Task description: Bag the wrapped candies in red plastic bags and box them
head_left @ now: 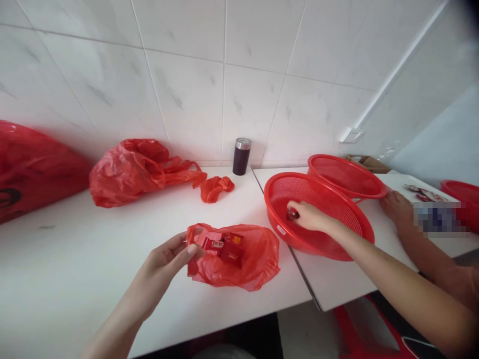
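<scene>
Bag (258, 257): edge pinched, L hand (164, 262) | R hand (310, 216): gripping sm dk-red item (293, 214) in red basket (292, 185)

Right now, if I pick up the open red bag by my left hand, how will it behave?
The bag will probably be floppy, since its thin walls slump and crease. It may spill if tipped, as its mouth gapes above the packets. The packets should feel stiffer, judging by their flat faces and straight edges.

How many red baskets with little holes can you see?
2 clearly: one round red plastic mesh basket with the right hand inside, and another similar basket just behind it. A curved red rim at the right edge may be a third, mostly cut off.
</scene>
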`<state>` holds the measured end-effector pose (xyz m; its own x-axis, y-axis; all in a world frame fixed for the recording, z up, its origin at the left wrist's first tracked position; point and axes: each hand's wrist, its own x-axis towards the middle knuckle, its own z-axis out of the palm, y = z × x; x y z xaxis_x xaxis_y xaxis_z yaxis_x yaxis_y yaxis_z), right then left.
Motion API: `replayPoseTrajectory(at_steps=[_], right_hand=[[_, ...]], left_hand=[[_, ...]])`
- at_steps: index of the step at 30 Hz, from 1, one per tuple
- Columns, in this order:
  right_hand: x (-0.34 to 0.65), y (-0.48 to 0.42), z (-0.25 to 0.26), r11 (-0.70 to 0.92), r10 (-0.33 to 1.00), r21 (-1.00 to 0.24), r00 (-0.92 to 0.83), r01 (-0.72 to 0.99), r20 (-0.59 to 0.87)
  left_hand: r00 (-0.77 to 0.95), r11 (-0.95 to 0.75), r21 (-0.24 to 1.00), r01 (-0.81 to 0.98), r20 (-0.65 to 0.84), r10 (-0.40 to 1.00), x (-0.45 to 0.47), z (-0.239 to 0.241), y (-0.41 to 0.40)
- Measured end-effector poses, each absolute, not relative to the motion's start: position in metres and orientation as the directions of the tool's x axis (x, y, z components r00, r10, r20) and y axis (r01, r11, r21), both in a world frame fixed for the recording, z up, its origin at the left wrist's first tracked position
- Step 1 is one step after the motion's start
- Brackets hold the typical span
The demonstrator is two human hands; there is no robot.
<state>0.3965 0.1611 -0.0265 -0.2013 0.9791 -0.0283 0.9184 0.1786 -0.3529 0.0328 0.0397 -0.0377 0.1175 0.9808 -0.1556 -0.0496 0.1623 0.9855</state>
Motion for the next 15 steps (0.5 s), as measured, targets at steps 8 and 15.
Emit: replayPoseTrajectory(at_steps=[8,15], right_hand=[[0.303,0.098,0.013,0.521,0.820,-0.426,-0.573,0.739,0.008],[0.299,0.095,-0.001,0.687,0.648,-0.296,-0.744,0.663,-0.164]], left_hand=[[0.104,0.124,0.985,0.116,-0.136,0.985,0.008,-0.047,0.029],[-0.139,-0.019,1.000,0.016,0.021,0.990,-0.034,-0.002,0.033]])
